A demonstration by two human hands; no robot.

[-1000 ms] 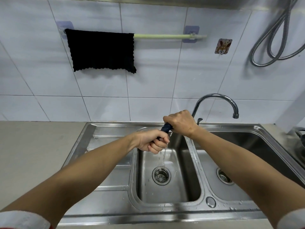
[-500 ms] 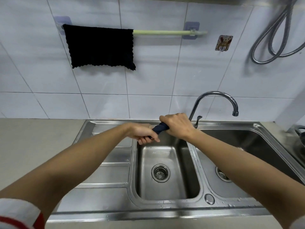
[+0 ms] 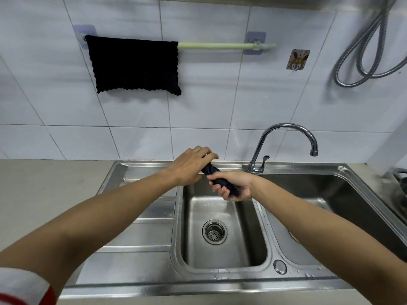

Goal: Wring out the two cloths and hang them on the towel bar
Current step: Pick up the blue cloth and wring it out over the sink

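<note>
Gripping a twisted dark blue cloth [image 3: 220,180] over the small sink basin [image 3: 222,243], we clamp our left hand [image 3: 189,165] on its far end and our right hand [image 3: 234,186] on its near end. A black cloth [image 3: 134,66] hangs on the green towel bar [image 3: 220,45], left of the faucet [image 3: 286,142].

Looking forward and down from head height through one wide-angle lens, standing close at the near edge of the sink [image 3: 154,289]. Facing the tiled wall [image 3: 264,102] squarely, taking in the towel bar [image 3: 220,45] near the top of the frame and both forearms reaching in from the bottom corners. Bending straight lines outward toward the frame edges. Cropping the tabletop [image 3: 44,194] at left and the right basin at right.
</note>
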